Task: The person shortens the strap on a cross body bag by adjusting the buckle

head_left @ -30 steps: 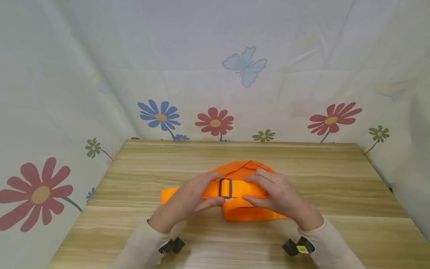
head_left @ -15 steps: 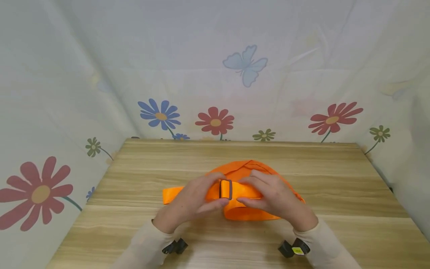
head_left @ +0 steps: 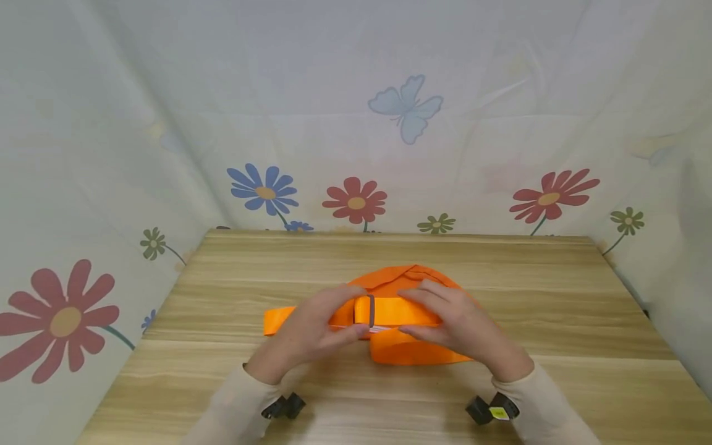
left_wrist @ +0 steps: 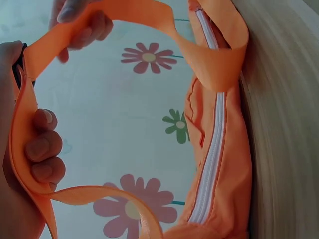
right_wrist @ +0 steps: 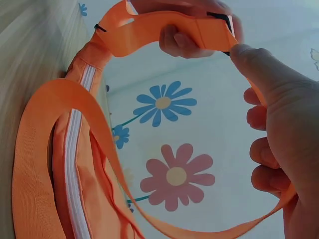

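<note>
An orange waist bag (head_left: 428,275) lies on the table, its white zipper (left_wrist: 214,154) facing me. Raised in front of it is its orange strap (head_left: 403,311), threaded through a dark slider buckle (head_left: 371,311). My left hand (head_left: 311,327) pinches strap and buckle between thumb and fingers at the buckle's left side. In the left wrist view its other fingers (left_wrist: 46,149) curl round the webbing. My right hand (head_left: 458,318) grips the strap to the right of the buckle, thumb below and fingers above. A strap loop hangs below, and a flat strap length (head_left: 278,320) sticks out left.
The wood-grain table (head_left: 267,266) runs back to a pale hanging sheet (head_left: 311,80) printed with flowers and a butterfly. Sheets stand at both sides too. A black camera block (head_left: 283,406) sits at my left wrist, another camera block (head_left: 492,410) at my right.
My hands first came slightly closer, then moved apart again. The buckle has shifted left and turned, showing more edge-on. The bag's body has stayed in place.
</note>
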Tool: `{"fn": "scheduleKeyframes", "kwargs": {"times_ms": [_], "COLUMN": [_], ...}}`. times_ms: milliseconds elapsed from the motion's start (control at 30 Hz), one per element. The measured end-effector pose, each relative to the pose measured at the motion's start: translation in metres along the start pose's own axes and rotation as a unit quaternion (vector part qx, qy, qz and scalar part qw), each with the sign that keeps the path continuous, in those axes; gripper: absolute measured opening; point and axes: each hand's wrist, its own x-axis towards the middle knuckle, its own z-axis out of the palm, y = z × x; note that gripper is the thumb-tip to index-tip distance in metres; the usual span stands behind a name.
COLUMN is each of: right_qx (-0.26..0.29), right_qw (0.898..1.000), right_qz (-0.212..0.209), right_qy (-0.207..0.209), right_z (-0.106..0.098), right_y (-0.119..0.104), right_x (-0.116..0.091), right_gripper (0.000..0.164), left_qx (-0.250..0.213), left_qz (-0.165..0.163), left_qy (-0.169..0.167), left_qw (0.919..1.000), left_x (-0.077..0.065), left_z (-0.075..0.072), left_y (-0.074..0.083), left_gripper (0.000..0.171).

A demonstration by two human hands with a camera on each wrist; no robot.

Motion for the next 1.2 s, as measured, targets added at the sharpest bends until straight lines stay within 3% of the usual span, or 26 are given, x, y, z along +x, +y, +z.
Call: {"fn": "scheduleKeyframes", "kwargs": {"times_ms": [167, 367, 667, 800, 1033, 1200], "right_qx": [0.021, 0.007, 0.015, 0.012, 0.015, 0.002], "right_qw": [1.000, 0.999, 0.999, 0.999, 1.000, 1.000], "right_qz": [-0.007, -0.015, -0.027, -0.032, -0.005, 0.005], "right_qy": [0.009, 0.029, 0.035, 0.027, 0.001, 0.014], "right_z": [-0.002, 0.001, 0.008, 0.011, 0.009, 0.003], "right_y": [0.003, 0.002, -0.004, -0.008, -0.010, -0.003], "right_x": [-0.002, 0.000, 0.007, 0.010, 0.011, 0.004], "right_gripper": [0.047, 0.047, 0.045, 0.044, 0.046, 0.051], "left_qx": [0.008, -0.011, -0.030, -0.053, -0.121, -0.140], "left_qz": [0.004, -0.016, 0.037, 0.044, 0.018, -0.034], "left_qy": [0.008, 0.002, 0.006, 0.001, -0.007, -0.001], "left_qw": [0.9999, 0.9998, 0.9989, 0.9976, 0.9924, 0.9896], "left_x": [-0.002, -0.004, 0.001, 0.004, 0.006, 0.002], "left_z": [-0.001, 0.001, 0.008, 0.012, 0.013, 0.005], "left_y": [-0.002, -0.004, -0.005, -0.004, -0.004, -0.006], "left_gripper": [0.051, 0.056, 0.057, 0.055, 0.048, 0.047]}}
